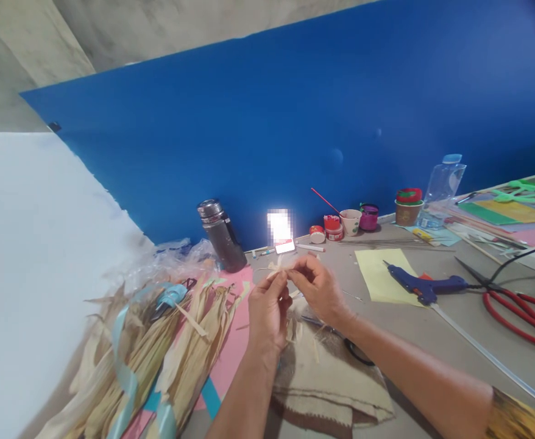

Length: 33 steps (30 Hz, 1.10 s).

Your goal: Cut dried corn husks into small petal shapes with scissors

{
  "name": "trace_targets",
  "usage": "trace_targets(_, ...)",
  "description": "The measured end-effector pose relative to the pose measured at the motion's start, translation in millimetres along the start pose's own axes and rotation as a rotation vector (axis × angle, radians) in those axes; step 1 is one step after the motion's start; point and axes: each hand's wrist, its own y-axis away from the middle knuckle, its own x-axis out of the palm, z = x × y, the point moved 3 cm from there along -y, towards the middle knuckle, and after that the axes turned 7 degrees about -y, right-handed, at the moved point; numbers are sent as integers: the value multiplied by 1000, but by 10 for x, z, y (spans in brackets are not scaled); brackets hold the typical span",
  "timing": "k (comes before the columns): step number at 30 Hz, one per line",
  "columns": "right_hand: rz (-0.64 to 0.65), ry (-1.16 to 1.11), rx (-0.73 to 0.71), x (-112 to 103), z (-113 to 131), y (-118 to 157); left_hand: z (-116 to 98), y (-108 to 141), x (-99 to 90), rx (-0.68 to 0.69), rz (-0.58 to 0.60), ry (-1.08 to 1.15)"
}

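My left hand (269, 308) and my right hand (318, 289) meet at the fingertips above the table. Both pinch a small pale piece of corn husk (276, 266), mostly hidden by the fingers. Under them lies a folded beige cloth (336, 381) with pale scraps on it. Dark-handled scissors (361, 353) rest on that cloth, partly covered by my right wrist. Left of my hands, a pile of dried corn husks (189, 353) with light-blue ribbon (124, 366) spreads over pink paper (231, 347).
A dark thermos (222, 235) stands behind the husks. To the right are a blue glue gun (427, 283) on yellow paper (370, 268), red-handled scissors (518, 311), and a plastic bottle (441, 192). Paint jars (368, 217) and a paper cup (350, 222) line the blue wall panel (249, 134).
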Motion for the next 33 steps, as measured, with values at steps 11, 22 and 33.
trace_targets(11, 33, -236, 201, 24, 53, -28, 27, -14, -34, -15, 4, 29)
trace_targets(22, 64, -384, 318, 61, 72, -7, 18, -56, -74, -38, 25, 67)
trace_targets(33, 68, -540, 410, 87, -19, 3, 35, -57, -50, -50, 49, 83)
